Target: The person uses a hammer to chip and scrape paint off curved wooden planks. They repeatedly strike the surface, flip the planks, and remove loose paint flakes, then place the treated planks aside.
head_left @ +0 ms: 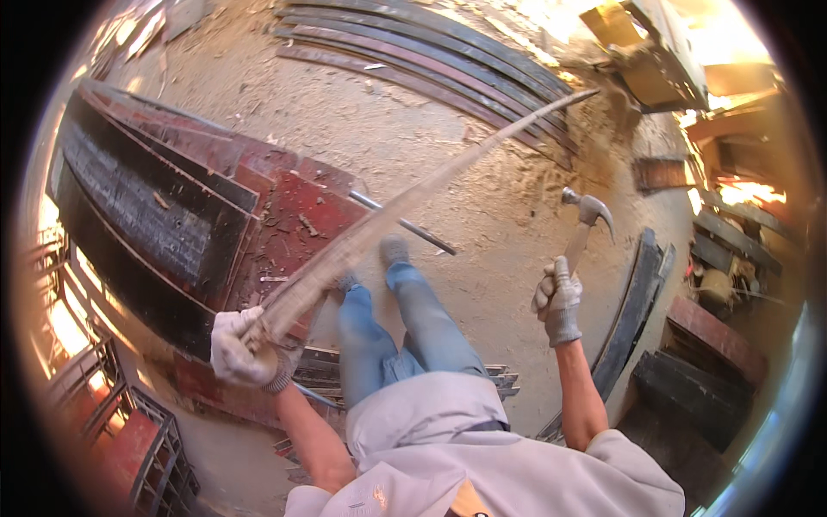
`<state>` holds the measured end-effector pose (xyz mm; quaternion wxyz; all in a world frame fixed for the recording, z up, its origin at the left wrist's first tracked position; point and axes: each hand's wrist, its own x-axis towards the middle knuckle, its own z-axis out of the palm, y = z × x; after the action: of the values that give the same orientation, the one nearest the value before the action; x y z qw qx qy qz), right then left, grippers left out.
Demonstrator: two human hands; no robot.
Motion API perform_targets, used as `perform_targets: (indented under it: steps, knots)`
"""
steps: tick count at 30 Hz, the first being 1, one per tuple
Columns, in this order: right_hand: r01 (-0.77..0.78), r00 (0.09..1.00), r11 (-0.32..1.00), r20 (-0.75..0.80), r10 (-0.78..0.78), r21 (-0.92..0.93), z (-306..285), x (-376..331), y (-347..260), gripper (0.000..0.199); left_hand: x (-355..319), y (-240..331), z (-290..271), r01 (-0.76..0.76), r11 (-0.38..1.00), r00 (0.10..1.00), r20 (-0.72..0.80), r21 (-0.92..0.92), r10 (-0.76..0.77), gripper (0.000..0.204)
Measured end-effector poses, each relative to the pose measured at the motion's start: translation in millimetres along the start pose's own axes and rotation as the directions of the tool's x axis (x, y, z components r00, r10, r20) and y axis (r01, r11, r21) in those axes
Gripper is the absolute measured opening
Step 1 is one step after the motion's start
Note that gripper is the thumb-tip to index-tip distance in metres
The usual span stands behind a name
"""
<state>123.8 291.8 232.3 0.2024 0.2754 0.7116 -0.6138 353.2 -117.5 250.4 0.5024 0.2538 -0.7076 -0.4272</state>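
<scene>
My left hand [243, 349], in a pale work glove, is closed round the near end of a long, rough wooden board [379, 226]. The board slants up and away to the right, its far end reaching past some planks on the ground. In my gloved right hand [560, 302] is a claw hammer [588, 215], gripped by its wooden handle with the metal head uppermost. Hammer and board are apart. Beneath the board, at the left, lies a stack of black and red panels [314, 207] strewn with wood scraps.
A metal pipe [413, 228] sticks out from the panel stack near my feet. Several dark planks [431, 60] lie across the sandy ground at the far side. Black boards [633, 302] lie to the right, and metal racks [155, 448] stand at the lower left. A machine [659, 60] is at the far right.
</scene>
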Motion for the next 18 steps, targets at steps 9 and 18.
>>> perform_targets:
  steps: [9, 18]
  knots:
    - [-0.060, 0.976, 0.997, -0.208, 0.067, 0.038, -91, -41, 14, 0.038, -67, 4, 51, 0.082, 0.983, 0.977, 0.179, 0.166, -0.112, 0.055]
    - [-0.081, 0.983, 0.994, 0.170, 0.067, 0.075, -85, -77, 23, 0.076, -126, -104, 45, 0.961, 0.249, 0.265, 0.138, -0.122, -0.954, 0.037]
